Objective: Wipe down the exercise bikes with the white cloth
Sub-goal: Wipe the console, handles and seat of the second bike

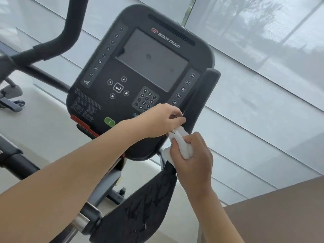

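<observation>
Both hands meet at the lower right corner of the console (140, 76), and between them sits the white cloth (182, 144) — bunched into a wad, not yet spread flat. The right hand (194, 155) has its fingers curled round the wad, clamping the bulk of it against the palm, with folds bulging out above and beside the knuckles. The left hand (163, 120) reaches across from the other side; its thumb and fingertips are drawn together in a pinch on the cloth's upper edge, just under the console's corner.

This looks like a re-folding of the cloth before the next pass. To do it well, the pinching fingers should draw one corner out while the curled fingers loosen, so that a clean, flat face comes uppermost. A wad only touches at its high spots and would skip over the keypad (145, 100) just above the left fingertips.

Once the cloth lies flat under straight fingers, light strokes suit the screen (152, 58), which shows a couple of marks farther up from the hands. Gentle pressure near the green button (109, 121), beside the left wrist, should avoid pressing keys by accident. The dark panel (142, 207) below the right wrist shows wet streaks — I judge it needs a drier fold.
</observation>
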